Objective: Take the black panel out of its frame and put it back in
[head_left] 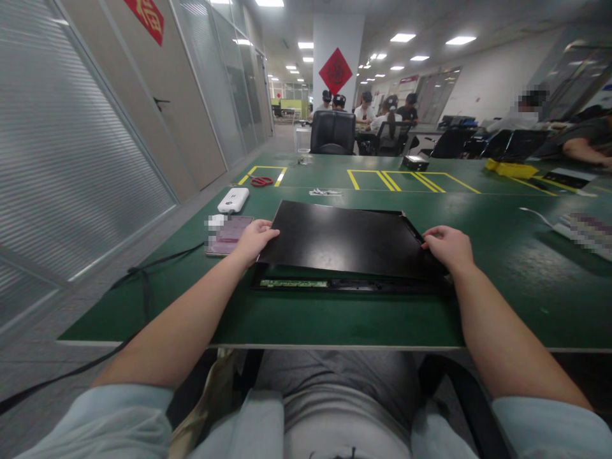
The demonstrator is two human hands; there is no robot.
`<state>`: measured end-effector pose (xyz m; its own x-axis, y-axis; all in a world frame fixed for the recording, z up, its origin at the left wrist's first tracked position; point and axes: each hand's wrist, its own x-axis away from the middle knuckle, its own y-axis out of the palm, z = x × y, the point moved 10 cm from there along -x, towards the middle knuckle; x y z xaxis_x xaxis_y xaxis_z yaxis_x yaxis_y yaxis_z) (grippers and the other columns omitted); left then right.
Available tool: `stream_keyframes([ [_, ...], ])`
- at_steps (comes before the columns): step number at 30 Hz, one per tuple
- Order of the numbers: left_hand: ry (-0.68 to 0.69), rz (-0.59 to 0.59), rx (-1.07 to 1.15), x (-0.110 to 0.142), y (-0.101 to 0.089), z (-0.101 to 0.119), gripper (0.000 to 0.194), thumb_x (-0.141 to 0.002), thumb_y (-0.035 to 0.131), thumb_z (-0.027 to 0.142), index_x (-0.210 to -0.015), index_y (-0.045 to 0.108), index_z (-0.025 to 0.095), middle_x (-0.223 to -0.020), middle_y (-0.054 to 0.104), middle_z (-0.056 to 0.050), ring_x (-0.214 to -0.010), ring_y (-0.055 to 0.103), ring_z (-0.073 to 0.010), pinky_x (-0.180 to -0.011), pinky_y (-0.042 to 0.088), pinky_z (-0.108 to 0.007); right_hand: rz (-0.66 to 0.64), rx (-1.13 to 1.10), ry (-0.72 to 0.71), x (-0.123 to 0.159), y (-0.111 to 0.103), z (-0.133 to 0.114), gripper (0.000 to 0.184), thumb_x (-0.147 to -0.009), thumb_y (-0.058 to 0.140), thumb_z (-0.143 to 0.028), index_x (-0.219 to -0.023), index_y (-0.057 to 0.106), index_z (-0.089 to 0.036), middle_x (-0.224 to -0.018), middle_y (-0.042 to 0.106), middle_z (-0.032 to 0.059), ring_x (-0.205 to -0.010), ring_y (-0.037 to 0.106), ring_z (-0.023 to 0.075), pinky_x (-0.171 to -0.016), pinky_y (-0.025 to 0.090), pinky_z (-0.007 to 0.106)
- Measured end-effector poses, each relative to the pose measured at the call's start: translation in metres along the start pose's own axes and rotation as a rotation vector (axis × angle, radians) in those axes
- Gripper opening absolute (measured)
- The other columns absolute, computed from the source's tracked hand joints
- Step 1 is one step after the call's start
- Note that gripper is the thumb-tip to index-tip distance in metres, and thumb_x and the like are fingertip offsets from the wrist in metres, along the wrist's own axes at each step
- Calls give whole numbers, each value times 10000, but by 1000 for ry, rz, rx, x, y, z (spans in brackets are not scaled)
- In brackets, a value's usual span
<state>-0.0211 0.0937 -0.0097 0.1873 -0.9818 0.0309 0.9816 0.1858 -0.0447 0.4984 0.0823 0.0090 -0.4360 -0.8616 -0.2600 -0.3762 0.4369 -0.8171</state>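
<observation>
A glossy black display panel (335,239) lies at a slant over a black frame (382,286), its near edge raised off it. Along the frame's near side, a narrow green circuit board (294,284) shows. My left hand (255,241) pinches the panel's left edge between thumb and fingers. At the right side, my right hand (448,245) has its thumb and fingers closed on an edge near the far right corner; it looks like the panel's, with the frame's side just beneath. Most of the frame's inside is hidden under the panel.
Left of the panel are a phone (229,234), a white power bank (233,200) and a black strap (143,274). Farther back lie red-handled scissors (261,182), small white scraps (326,192) and yellow tape outlines. A white cable (540,217) lies right. Several people sit beyond the green table (335,325).
</observation>
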Motion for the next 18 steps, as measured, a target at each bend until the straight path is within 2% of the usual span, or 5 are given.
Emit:
stream_keyframes([
  [11, 3, 12, -13, 0, -1, 0, 339, -592, 799, 180, -854, 584, 202, -666, 659, 35, -731, 710, -209, -750, 561, -332, -3, -2, 4, 2, -2, -3, 207, -711, 602, -217, -853, 752, -237, -705, 743, 41, -858, 701, 265, -744, 523, 348],
  [18, 7, 26, 10, 0, -2, 0, 287, -614, 749, 136, -841, 586, 203, -640, 675, 34, -702, 708, -202, -703, 568, -316, -9, -12, -14, 2, -1, -3, 215, -722, 585, -243, -851, 756, -224, -693, 741, 50, -831, 698, 262, -737, 520, 353],
])
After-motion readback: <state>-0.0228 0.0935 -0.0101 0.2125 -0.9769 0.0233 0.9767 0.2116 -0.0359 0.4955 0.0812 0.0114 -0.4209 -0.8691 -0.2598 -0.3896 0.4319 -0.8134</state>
